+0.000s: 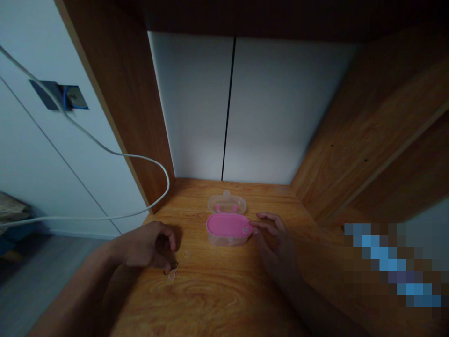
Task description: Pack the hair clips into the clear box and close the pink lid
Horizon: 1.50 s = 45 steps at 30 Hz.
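Near the left edge of the brown wood-grained table (210, 304), the person's left hand (145, 245) bends over some small thin rings (172, 272), dark and pale, its fingers curled but parted from the thumb. Toward the back edge sits an oval clear plastic box with a pink top (224, 225); the right hand (278, 248) touches its right end, though in this dimness I can't tell whether those fingers grip.

Bare left hand (145, 245), bare right hand (279, 248), bare slim forearms (91, 271)
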Each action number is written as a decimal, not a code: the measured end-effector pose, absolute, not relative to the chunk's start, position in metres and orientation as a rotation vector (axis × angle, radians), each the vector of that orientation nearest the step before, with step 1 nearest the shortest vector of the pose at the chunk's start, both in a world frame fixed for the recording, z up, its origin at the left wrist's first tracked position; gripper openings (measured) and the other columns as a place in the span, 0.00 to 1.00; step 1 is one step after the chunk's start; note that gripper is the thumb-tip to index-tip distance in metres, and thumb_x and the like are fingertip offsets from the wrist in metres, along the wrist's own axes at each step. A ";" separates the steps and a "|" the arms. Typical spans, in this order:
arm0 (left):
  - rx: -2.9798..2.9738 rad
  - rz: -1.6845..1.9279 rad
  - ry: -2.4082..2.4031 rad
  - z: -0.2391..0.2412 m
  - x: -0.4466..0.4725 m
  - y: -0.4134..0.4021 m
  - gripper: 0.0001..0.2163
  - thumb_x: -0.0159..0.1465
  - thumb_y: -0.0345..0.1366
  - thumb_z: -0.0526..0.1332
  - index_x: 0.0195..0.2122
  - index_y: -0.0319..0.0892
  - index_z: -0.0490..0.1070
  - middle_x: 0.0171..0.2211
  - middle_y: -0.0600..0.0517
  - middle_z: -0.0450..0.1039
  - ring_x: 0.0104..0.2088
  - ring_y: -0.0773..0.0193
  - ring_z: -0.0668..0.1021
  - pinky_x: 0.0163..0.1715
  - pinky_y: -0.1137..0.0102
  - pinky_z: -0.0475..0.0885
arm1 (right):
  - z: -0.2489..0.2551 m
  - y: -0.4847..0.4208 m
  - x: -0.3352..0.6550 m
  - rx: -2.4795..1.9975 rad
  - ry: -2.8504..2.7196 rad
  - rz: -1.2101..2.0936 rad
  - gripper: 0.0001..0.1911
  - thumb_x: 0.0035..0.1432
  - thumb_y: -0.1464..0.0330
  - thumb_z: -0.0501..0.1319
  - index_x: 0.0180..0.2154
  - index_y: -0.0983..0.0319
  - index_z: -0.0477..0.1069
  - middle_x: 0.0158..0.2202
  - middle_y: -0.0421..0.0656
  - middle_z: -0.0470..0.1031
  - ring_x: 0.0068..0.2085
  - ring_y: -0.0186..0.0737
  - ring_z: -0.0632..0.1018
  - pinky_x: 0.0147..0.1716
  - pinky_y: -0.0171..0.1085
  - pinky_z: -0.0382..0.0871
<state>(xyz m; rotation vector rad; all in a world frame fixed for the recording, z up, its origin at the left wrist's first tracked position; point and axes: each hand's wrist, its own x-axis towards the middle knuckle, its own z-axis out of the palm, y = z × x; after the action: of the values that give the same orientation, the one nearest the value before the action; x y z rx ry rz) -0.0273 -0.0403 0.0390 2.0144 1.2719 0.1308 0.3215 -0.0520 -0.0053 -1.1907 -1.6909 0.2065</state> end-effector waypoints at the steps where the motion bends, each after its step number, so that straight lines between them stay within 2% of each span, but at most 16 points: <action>1: 2.003 0.122 1.290 0.039 -0.027 -0.041 0.17 0.44 0.42 0.73 0.33 0.42 0.75 0.29 0.55 0.75 0.29 0.63 0.74 0.27 0.74 0.64 | -0.006 -0.052 0.322 -1.197 -1.692 0.213 0.09 0.62 0.64 0.60 0.40 0.56 0.79 0.48 0.48 0.71 0.50 0.50 0.74 0.51 0.53 0.71; 4: 1.975 0.092 1.326 0.034 -0.024 -0.043 0.17 0.38 0.39 0.76 0.28 0.42 0.74 0.27 0.56 0.76 0.28 0.63 0.75 0.25 0.74 0.63 | -0.007 -0.052 0.321 -1.205 -1.701 0.231 0.10 0.62 0.64 0.60 0.41 0.56 0.79 0.49 0.48 0.70 0.50 0.50 0.74 0.51 0.54 0.71; 8: 1.909 0.090 1.299 0.026 -0.016 -0.042 0.14 0.41 0.40 0.75 0.24 0.41 0.73 0.24 0.55 0.78 0.26 0.62 0.78 0.23 0.74 0.63 | -0.006 -0.053 0.321 -1.189 -1.693 0.231 0.09 0.62 0.64 0.60 0.40 0.56 0.79 0.48 0.48 0.70 0.50 0.50 0.74 0.51 0.53 0.71; 12: 1.907 0.194 1.244 0.018 -0.010 -0.036 0.16 0.45 0.44 0.75 0.23 0.40 0.72 0.23 0.54 0.78 0.26 0.62 0.79 0.22 0.76 0.62 | -0.006 -0.053 0.321 -1.179 -1.687 0.229 0.09 0.62 0.64 0.60 0.41 0.56 0.79 0.48 0.48 0.70 0.50 0.49 0.74 0.51 0.52 0.71; 17: 2.034 0.360 1.107 0.008 -0.009 -0.025 0.18 0.45 0.47 0.76 0.26 0.38 0.75 0.25 0.55 0.75 0.25 0.69 0.74 0.23 0.77 0.62 | -0.006 -0.052 0.321 -1.196 -1.692 0.248 0.09 0.61 0.64 0.60 0.40 0.56 0.78 0.49 0.47 0.70 0.51 0.50 0.74 0.52 0.52 0.70; 23: 2.056 0.329 1.063 0.016 -0.020 -0.027 0.13 0.47 0.40 0.75 0.30 0.39 0.78 0.32 0.52 0.76 0.30 0.66 0.76 0.28 0.75 0.68 | -0.005 -0.054 0.321 -1.189 -1.693 0.282 0.09 0.63 0.64 0.59 0.40 0.55 0.78 0.49 0.48 0.69 0.51 0.50 0.73 0.52 0.54 0.69; 27: 2.093 0.289 1.080 0.023 -0.022 -0.030 0.07 0.52 0.37 0.71 0.27 0.39 0.79 0.31 0.51 0.77 0.32 0.64 0.78 0.30 0.75 0.70 | -0.005 -0.054 0.320 -1.176 -1.694 0.279 0.08 0.63 0.65 0.60 0.40 0.55 0.78 0.49 0.48 0.68 0.51 0.49 0.73 0.51 0.53 0.70; 32: 2.144 0.271 1.143 0.028 -0.020 -0.032 0.03 0.52 0.32 0.68 0.27 0.39 0.78 0.31 0.52 0.77 0.31 0.65 0.78 0.29 0.75 0.70 | -0.005 -0.053 0.320 -1.164 -1.707 0.276 0.08 0.62 0.65 0.60 0.41 0.55 0.78 0.49 0.47 0.69 0.50 0.49 0.74 0.50 0.51 0.71; 37: 2.127 0.278 1.138 0.029 -0.016 -0.034 0.07 0.53 0.34 0.68 0.33 0.39 0.78 0.33 0.51 0.77 0.32 0.65 0.77 0.31 0.74 0.70 | -0.005 -0.053 0.320 -1.160 -1.708 0.283 0.08 0.62 0.65 0.60 0.41 0.55 0.78 0.48 0.48 0.68 0.50 0.48 0.74 0.50 0.52 0.71; 41: 2.145 0.266 1.145 0.027 -0.013 -0.034 0.04 0.53 0.33 0.66 0.28 0.39 0.78 0.32 0.50 0.77 0.32 0.64 0.78 0.30 0.74 0.70 | -0.006 -0.054 0.321 -1.164 -1.720 0.277 0.08 0.63 0.65 0.59 0.41 0.55 0.77 0.49 0.48 0.68 0.50 0.49 0.73 0.51 0.54 0.70; 45: 2.130 0.274 1.154 0.030 -0.015 -0.035 0.04 0.53 0.33 0.65 0.28 0.39 0.77 0.32 0.51 0.78 0.32 0.64 0.78 0.31 0.74 0.71 | -0.007 -0.053 0.321 -1.172 -1.720 0.277 0.08 0.63 0.66 0.59 0.41 0.55 0.77 0.49 0.47 0.68 0.51 0.49 0.73 0.51 0.54 0.70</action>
<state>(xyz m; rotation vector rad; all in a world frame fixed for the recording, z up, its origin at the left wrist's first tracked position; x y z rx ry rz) -0.0150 -0.0349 0.0299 2.1298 1.1536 0.2736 0.3214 -0.0530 -0.0074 -1.1719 -1.7199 0.2774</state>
